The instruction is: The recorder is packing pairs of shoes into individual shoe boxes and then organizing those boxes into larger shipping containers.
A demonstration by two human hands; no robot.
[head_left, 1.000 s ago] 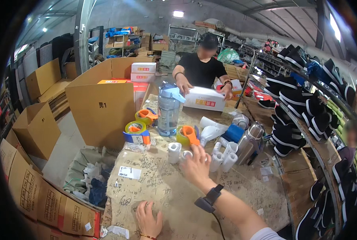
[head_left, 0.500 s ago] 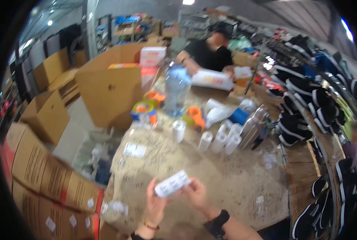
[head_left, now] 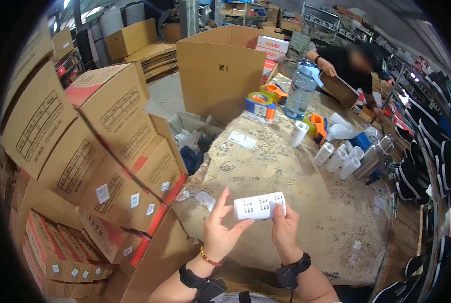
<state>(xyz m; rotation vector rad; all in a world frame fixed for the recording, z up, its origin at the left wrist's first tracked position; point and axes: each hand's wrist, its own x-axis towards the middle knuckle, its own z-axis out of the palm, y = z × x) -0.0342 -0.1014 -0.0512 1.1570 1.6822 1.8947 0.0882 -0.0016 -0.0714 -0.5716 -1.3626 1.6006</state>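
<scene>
A white roll of printed labels (head_left: 258,206) is held level above the cardboard-covered table (head_left: 306,227). My right hand (head_left: 286,227) pinches its right end between thumb and fingers. At the roll's left end, my left hand (head_left: 221,232) is open, fingers stretched up and thumb reaching under the roll; I cannot tell if it touches. A wristband is on each wrist. Farther off on the table, several similar white rolls (head_left: 337,159) stand grouped, with another white roll (head_left: 298,134) a little left of them.
Stacked cartons (head_left: 119,116) rise on the left, and a tall open carton (head_left: 220,76) stands behind the table. Tape dispensers (head_left: 260,104), a large water bottle (head_left: 302,91) and a metal flask (head_left: 374,157) sit farther back. Another person (head_left: 344,63) handles a box; shoes (head_left: 412,171) line racks at right.
My view has swung left, bringing more cartons in. The roll has been turned nearly level, and my left fingers have spread. The other person's box has been tilted.
</scene>
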